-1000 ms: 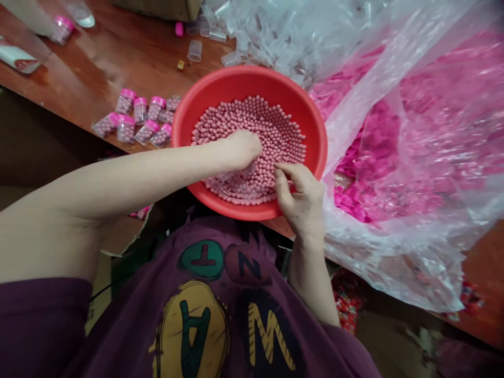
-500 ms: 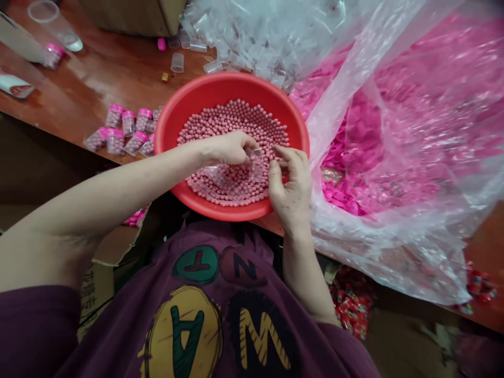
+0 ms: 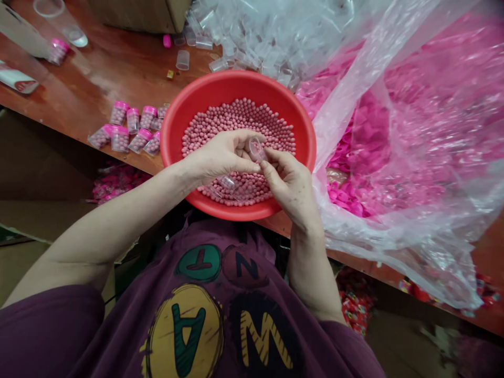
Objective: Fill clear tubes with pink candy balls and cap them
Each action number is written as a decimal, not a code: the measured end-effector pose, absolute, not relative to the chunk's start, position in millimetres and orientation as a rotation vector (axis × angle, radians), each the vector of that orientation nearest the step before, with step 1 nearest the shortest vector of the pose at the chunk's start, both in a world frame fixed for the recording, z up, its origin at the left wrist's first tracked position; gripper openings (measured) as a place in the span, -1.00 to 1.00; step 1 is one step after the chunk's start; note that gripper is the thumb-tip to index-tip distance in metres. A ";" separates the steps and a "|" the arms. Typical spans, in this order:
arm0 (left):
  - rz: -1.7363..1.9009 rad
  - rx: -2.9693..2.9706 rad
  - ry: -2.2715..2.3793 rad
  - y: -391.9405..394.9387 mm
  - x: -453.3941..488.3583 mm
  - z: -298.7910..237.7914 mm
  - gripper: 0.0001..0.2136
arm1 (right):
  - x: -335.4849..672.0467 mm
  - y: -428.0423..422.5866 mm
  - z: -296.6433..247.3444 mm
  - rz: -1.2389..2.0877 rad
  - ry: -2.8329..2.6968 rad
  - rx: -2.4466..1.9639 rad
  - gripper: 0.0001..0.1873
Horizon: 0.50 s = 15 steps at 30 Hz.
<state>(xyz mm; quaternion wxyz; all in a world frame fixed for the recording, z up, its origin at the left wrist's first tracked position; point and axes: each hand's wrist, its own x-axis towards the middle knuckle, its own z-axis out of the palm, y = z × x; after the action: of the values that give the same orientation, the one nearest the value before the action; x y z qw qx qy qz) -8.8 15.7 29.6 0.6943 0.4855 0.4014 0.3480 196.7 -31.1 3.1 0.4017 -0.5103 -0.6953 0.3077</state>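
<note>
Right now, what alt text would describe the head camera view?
The left hand holds a small clear vial, the right hand touching it, over a red basin of pink beads. Filled pink-capped vials lie on the wooden table; a clear bag of pink caps sits right.

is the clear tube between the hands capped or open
Open: the clear plastic tube shows no pink cap, unlike the capped tubes.
</note>
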 end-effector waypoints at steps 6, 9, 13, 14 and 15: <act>0.836 1.238 0.962 26.6 8.1 22.7 -0.83 | 193.1 -31.5 5.6 0.763 -1.774 -1.304 -0.75; 0.748 1.516 0.994 39.5 6.6 23.7 -0.89 | 194.0 -32.5 -1.5 0.704 -1.756 -1.273 -0.76; 0.496 2.068 1.210 65.8 -5.8 21.9 -0.83 | 196.4 -32.4 -15.7 0.626 -1.523 -1.212 -0.70; 0.373 2.221 1.272 72.3 -7.6 20.3 -0.80 | 197.2 -32.2 -19.0 0.621 -1.454 -1.207 -0.67; 0.224 2.355 1.325 78.2 -7.6 18.3 -0.77 | 198.0 -32.2 -21.8 0.621 -1.405 -1.205 -0.66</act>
<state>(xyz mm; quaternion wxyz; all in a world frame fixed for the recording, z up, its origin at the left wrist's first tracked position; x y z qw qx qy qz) -7.6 78.2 18.3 0.2136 0.8485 0.4773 0.0808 198.0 -32.2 -21.8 0.5603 -0.5114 -0.5960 0.2634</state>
